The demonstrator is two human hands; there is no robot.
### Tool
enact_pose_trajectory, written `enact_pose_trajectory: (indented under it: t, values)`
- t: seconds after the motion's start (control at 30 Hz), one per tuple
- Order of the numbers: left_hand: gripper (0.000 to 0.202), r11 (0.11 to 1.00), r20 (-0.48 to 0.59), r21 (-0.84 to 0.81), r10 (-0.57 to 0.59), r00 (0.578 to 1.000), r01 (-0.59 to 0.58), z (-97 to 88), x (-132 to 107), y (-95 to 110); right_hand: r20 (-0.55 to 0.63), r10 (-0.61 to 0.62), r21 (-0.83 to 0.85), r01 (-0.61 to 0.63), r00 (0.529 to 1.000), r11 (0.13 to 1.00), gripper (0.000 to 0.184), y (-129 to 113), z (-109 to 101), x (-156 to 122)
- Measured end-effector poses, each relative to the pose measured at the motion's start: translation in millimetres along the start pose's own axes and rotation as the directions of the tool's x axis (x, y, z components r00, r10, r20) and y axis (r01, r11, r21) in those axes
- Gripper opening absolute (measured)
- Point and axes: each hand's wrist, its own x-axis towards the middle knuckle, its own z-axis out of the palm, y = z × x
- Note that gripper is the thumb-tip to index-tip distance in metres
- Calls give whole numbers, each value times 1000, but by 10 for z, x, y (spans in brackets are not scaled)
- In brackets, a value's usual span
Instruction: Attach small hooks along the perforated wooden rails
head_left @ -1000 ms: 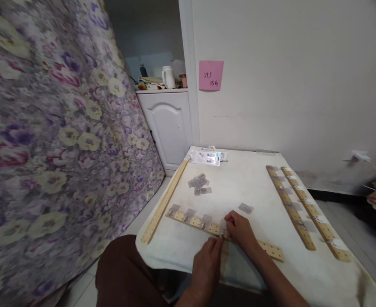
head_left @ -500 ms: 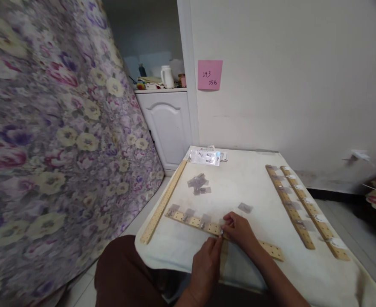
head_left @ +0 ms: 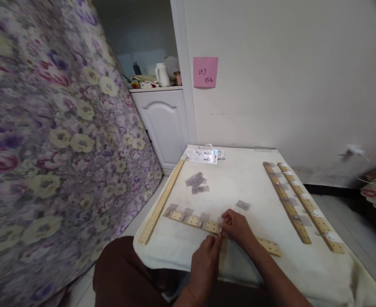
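Note:
A perforated wooden strip (head_left: 191, 221) lies across the near part of the white cloth-covered table (head_left: 245, 183), with small clear bags clipped along its left half. My right hand (head_left: 237, 229) rests on the strip's middle, fingers pinched on a small metal clip at its edge. My left hand (head_left: 205, 264) is just below it, fingertips closed against the same spot. A loose clear bag (head_left: 243, 205) lies just beyond my right hand. A small pile of clear bags (head_left: 196, 182) sits further back.
A bare wooden strip (head_left: 161, 201) runs along the table's left edge. Two strips with bags (head_left: 295, 204) lie at the right. A packet of clips (head_left: 203, 155) sits at the far edge. A floral mattress (head_left: 47, 128) leans at the left; a pink note (head_left: 205, 72) hangs on the wall.
The view has shifted slightly, moving everything left in the picture. Both hands stay pinched at the same spot on the strip, with only small finger movements.

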Motion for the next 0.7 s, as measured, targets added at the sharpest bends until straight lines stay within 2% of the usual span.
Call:
enact_pose_trajectory:
  t: [0.33, 0.57, 0.7]
  values:
    - [44, 1000, -2, 12, 11, 1000, -11, -41, 11, 5, 11, -6, -6, 6, 1000, 1000, 17, -25, -22, 5]
    - [47, 1000, 10, 22, -3, 1000, 2, -71, 22, 31, -42, -88, -121, 82, 995, 989, 19, -105, -119, -79]
    - [48, 1000, 4, 20, -3, 1000, 3, -79, 18, 41, -53, -90, -25, 88, 995, 996, 21, -64, -212, -150]
